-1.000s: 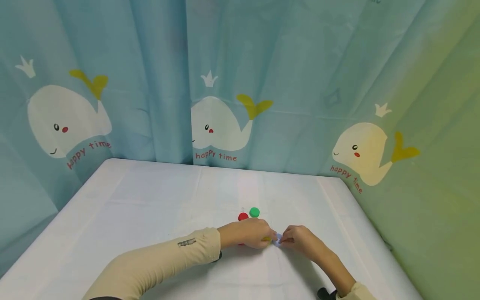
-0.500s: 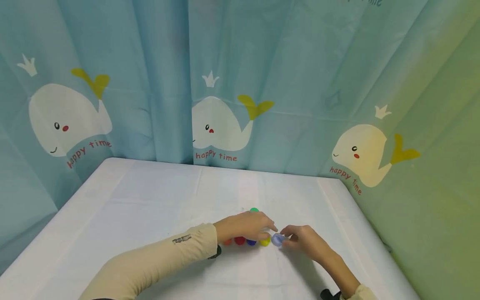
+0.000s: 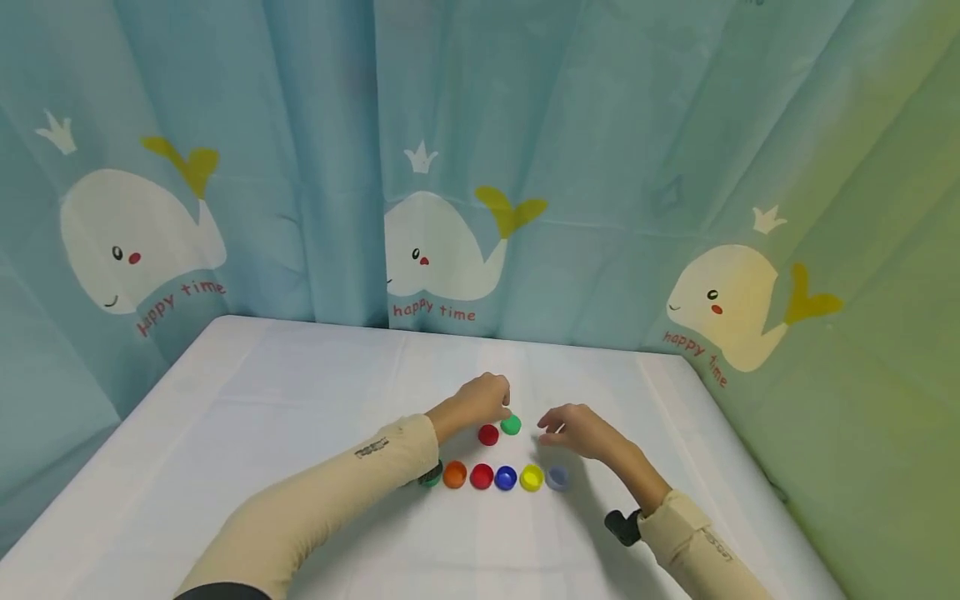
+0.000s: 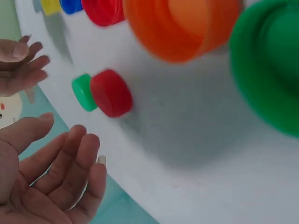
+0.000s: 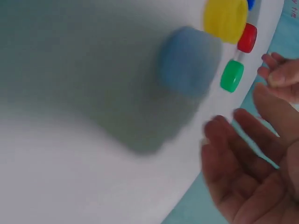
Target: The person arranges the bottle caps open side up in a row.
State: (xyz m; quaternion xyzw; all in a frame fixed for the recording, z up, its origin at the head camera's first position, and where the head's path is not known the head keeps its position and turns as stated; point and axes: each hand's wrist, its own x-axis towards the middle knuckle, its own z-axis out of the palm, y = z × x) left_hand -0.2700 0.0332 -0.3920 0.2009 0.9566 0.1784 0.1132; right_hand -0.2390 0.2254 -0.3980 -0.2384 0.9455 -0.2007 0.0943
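My left hand (image 3: pixel 480 398) is above the table, just behind a red round plastic cap (image 3: pixel 488 435) and a green cap (image 3: pixel 511 425). Its fingers are loosely bent, thumb apart, and hold nothing in the left wrist view. To the right of these two caps hovers my right hand (image 3: pixel 581 429), fingers relaxed with nothing between them. A row of round caps lies nearer to me: green (image 3: pixel 431 475), orange (image 3: pixel 454 475), red (image 3: pixel 482 477), blue (image 3: pixel 506 478), yellow (image 3: pixel 532 478) and translucent pale blue (image 3: pixel 557 478). My left sleeve partly covers the green one.
The caps lie on a white-covered table (image 3: pixel 315 383). Blue-green curtains (image 3: pixel 615 167) with whale prints stand behind it and along its sides. Both long sleeves reach in from the near side, a dark strap device (image 3: pixel 622 527) at the right wrist.
My right hand has let go of the pale blue cap and moved up and away. The left hand has lifted off the yellow cap's side and moved back past the red and green caps, uncovering the row.
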